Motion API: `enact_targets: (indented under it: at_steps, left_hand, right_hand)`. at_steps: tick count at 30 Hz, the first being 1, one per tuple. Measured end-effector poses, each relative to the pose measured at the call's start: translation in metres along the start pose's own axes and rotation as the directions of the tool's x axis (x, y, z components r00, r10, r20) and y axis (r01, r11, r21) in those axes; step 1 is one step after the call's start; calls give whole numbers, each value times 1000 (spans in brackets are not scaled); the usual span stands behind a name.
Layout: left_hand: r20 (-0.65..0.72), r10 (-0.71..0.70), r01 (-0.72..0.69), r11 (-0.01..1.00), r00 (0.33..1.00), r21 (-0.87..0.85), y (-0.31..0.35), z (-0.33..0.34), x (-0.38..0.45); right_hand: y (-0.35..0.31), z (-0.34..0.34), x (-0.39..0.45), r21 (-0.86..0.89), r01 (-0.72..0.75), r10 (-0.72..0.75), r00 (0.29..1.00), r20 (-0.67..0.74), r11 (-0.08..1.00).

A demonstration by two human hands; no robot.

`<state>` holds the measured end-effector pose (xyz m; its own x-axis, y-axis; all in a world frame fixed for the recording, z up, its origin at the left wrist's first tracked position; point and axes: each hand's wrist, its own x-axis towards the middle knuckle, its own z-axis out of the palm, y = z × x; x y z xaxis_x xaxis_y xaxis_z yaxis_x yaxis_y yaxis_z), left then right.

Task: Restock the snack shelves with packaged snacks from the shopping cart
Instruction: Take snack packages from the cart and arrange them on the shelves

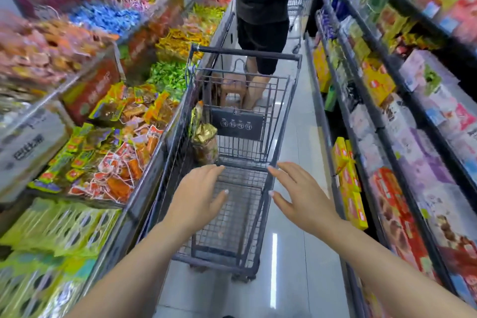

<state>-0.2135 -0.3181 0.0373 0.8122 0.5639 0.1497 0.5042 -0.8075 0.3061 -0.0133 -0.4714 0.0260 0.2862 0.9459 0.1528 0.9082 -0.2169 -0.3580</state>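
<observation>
Both hands — left hand (200, 195) and right hand (300, 195) — hover spread and empty above the shopping cart (245, 55), where a few packaged snacks (205, 141) remain, so restocking looks nearly done.

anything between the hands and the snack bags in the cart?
Nothing visible. Both the left hand and right hand hover open over the cart; the gold bag lies ahead at its left side, uncovered.

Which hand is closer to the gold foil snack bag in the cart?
Left. The left hand hovers just below the gold foil snack bag; the right hand is across the cart, farther away.
</observation>
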Motion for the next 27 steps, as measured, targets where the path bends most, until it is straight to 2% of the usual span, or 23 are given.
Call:
enact_targets:
  at_steps: [6, 16, 22, 27]
  left_hand:
    - [-35, -136, 137, 990, 990, 16, 12, 21, 66]
    - [-86, -420, 423, 906, 903, 17, 46, 31, 144]
    - [-88, -531, 535, 844, 843, 32, 17, 29, 162]
    - [-88, -566, 570, 822, 820, 22, -24, 34, 188]
  right_hand:
    - [61, -15, 62, 29, 82, -82, 997, 7, 996]
    - [149, -55, 165, 31, 279, -280, 950, 137, 960]
    - [161, -43, 220, 45, 338, -340, 920, 194, 940]
    - [161, -19, 271, 19, 378, -369, 890, 267, 925]
